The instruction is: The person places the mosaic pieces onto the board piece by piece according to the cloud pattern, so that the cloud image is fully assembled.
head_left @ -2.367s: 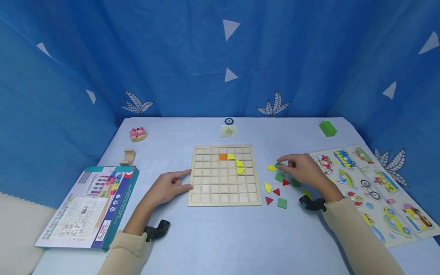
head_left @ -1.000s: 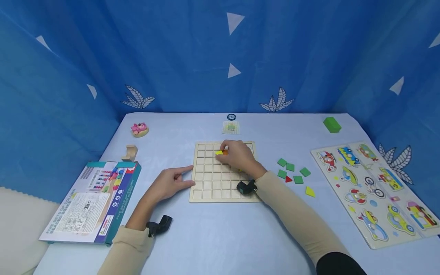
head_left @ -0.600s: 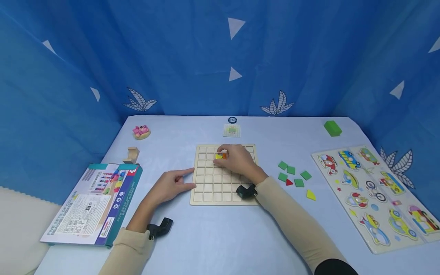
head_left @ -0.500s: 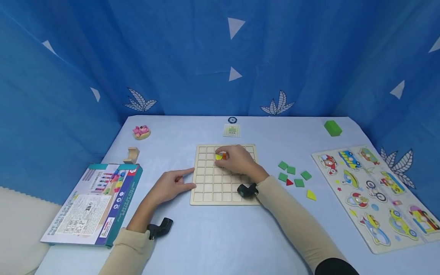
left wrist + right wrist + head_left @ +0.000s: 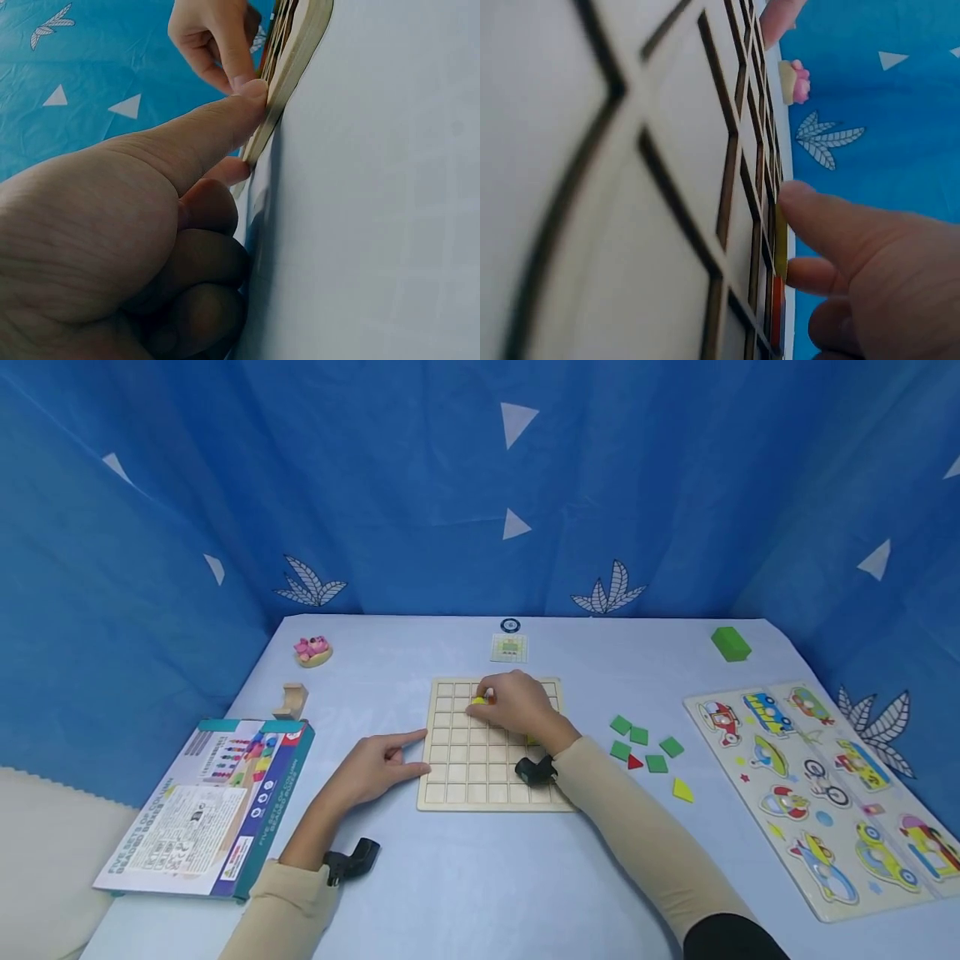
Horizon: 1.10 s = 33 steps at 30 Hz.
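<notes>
Left hand [image 5: 372,768] flat, forefinger extended; right hand [image 5: 513,703] fingers curled down.

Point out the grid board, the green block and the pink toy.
Grid board [image 5: 457,777], head view, bare lower-left cells.
Green block [image 5: 731,643], head view, top face.
Pink toy [image 5: 312,648], head view, its body.

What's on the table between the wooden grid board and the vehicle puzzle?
Head view: loose green squares, a red triangle and a yellow piece.
</notes>
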Available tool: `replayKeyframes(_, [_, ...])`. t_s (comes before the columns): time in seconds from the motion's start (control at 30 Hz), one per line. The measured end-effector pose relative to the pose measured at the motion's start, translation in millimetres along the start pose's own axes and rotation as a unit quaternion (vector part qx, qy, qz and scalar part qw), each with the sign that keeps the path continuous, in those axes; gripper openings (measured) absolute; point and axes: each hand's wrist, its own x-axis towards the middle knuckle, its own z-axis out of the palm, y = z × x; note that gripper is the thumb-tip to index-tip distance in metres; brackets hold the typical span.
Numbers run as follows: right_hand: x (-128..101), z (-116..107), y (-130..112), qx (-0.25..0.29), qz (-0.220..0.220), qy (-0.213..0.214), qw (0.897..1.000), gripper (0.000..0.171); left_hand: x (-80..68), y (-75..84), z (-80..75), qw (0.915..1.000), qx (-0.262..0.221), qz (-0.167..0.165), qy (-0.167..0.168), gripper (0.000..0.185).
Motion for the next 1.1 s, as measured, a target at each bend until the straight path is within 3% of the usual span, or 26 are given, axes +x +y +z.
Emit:
replayKeyframes(0.2, [-1.5, 3.4, -2.2, -0.031, 0.009, 0.018, 0.999, 0.032, -0.3, -0.7, 2.7, 1.0000, -0.004, 0.005, 0.002, 0.062])
replayKeyframes(0.33, [-5.7, -0.3, 1.5, -0.015, 0.005, 0.014, 1.000, 0.031, -0.2, -1.8, 4.3, 1.0000, -0.005, 0.005, 0.001, 0.062])
replayKeyframes(0.57, [-26.5, -35.8, 15.4, 0.025, 0.030, 0.038, 0.999, 0.025, 0.2, -0.5, 4.9, 0.9999, -0.006, 0.013, 0.003, 0.062])
replayKeyframes(0.83, [-93.1, -89.7, 46.4, 0.022, 0.043, 0.067, 0.997, 0.024, -0.3, 2.6, 2.3, 1.0000, -0.004, 0.002, -0.004, 0.063])
replayKeyframes(1.1, [-178.4, -108.7, 80.6, 0.014, 0.082, -0.005, 0.997, 0.029, -0.7, 1.0, -0.9, 1.0000, -0.005, -0.004, -0.006, 0.063])
